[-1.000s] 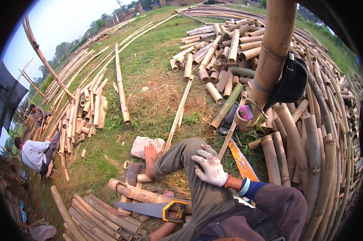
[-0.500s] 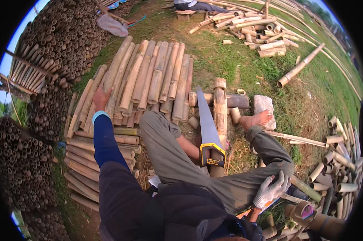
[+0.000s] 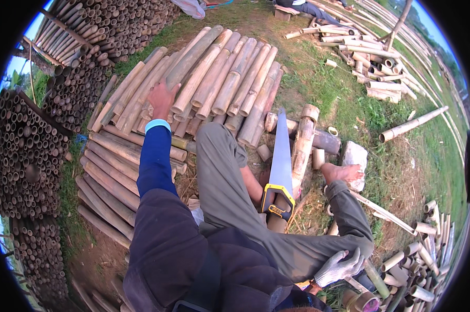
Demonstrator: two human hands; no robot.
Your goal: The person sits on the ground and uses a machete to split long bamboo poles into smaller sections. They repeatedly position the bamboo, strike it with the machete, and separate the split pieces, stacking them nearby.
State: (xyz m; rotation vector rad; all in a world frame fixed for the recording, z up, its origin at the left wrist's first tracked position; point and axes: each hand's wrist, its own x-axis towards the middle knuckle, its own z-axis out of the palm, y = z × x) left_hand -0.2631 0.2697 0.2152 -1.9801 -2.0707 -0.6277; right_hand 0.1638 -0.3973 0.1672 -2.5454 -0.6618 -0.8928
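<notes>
My left hand, bare below a light-blue cuff, is closed around the near end of a bamboo pole on top of the stack. The pole's covered end is hidden under my fingers. My right hand wears a whitish glove and rests on my bent right leg, fingers apart, holding nothing. A handsaw with a yellow-and-black handle stands blade up between my legs, leaning by a notched bamboo piece. That piece lies across a thick dark bamboo log.
More cut bamboo poles lie crosswise at my left, before a tall bamboo stack. Short offcuts are heaped at the right, others farther back. My right foot rests by a pale stone block. Another person sits far off.
The view has shifted, so the scene sits further right and higher. My left hand has closed on the near end of the top pole. My right hand stays on my leg.
</notes>
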